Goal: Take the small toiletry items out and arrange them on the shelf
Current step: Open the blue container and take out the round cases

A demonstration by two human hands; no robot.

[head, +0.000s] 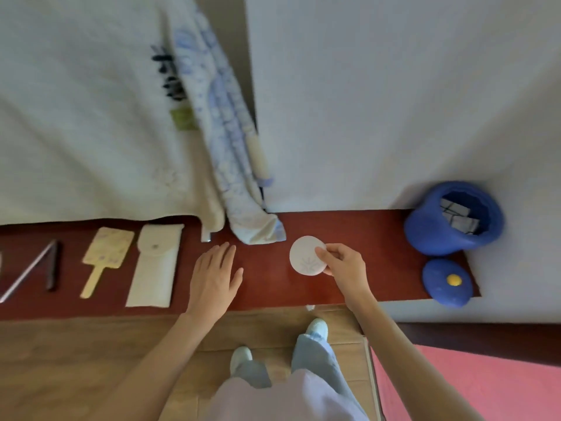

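Pinching a flat, round white disc point(306, 255) with a faint snowflake-like mark, the right hand point(344, 268) has thumb and curled fingers closed on the disc's right edge, low over the long reddish-brown wooden shelf point(267, 287); whether the disc touches the shelf cannot be told. The left hand point(214, 279) lies palm down with fingers straight and slightly spread, gripping nothing, its fingertips pointing toward the wall.

Just left of the left hand's fingers lies a long white fabric pouch with a snap flap point(155, 265). Beyond it, farther left, are a pale wooden paddle-shaped brush point(104, 258), then a dark slim stick point(53, 267) and a thin metal rod point(27, 273).

Beyond both sets of fingertips, a blue-and-white patterned cloth point(230, 165) hangs down the wall and reaches the shelf.

Well to the right of the right hand's fingers sits a blue felt pot point(449, 226), open, with folded items inside. Its blue lid with a yellow knob point(447, 282) lies just in front of it.
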